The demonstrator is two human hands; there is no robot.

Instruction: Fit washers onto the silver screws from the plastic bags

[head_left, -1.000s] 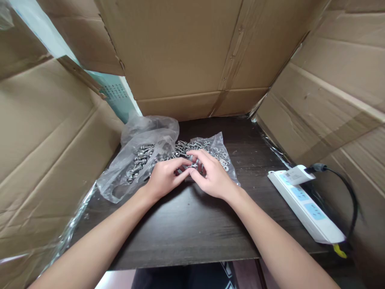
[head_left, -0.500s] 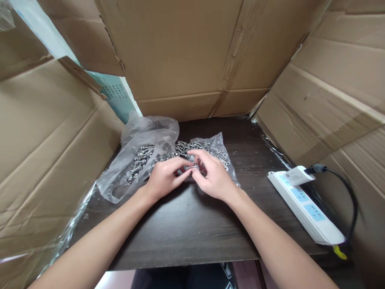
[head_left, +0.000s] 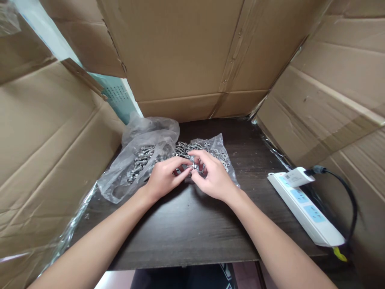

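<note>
Between my two hands is a small shiny bolt [head_left: 194,166], seemingly with a washer or nut on it; its details are too small to tell. My left hand [head_left: 167,174] pinches its left end between thumb and fingertips. At its right end, the curled fingers and thumb of my right hand [head_left: 212,174] close around it. Just behind the hands lie loose bolts [head_left: 182,149] in a heap, and flat washers [head_left: 224,156] are scattered to the right on a clear plastic sheet [head_left: 217,141]. A crumpled clear plastic bag [head_left: 120,184] on the left holds more bolts.
A white power strip [head_left: 306,208] with a black plug and cable [head_left: 345,186] lies along the right side. Cardboard walls [head_left: 186,52] enclose the dark wooden table [head_left: 180,233] at the back and both sides.
The bolt shows a little more clearly between my fingertips, where my right fingers have shifted slightly. Both arms stay in nearly the same place.
</note>
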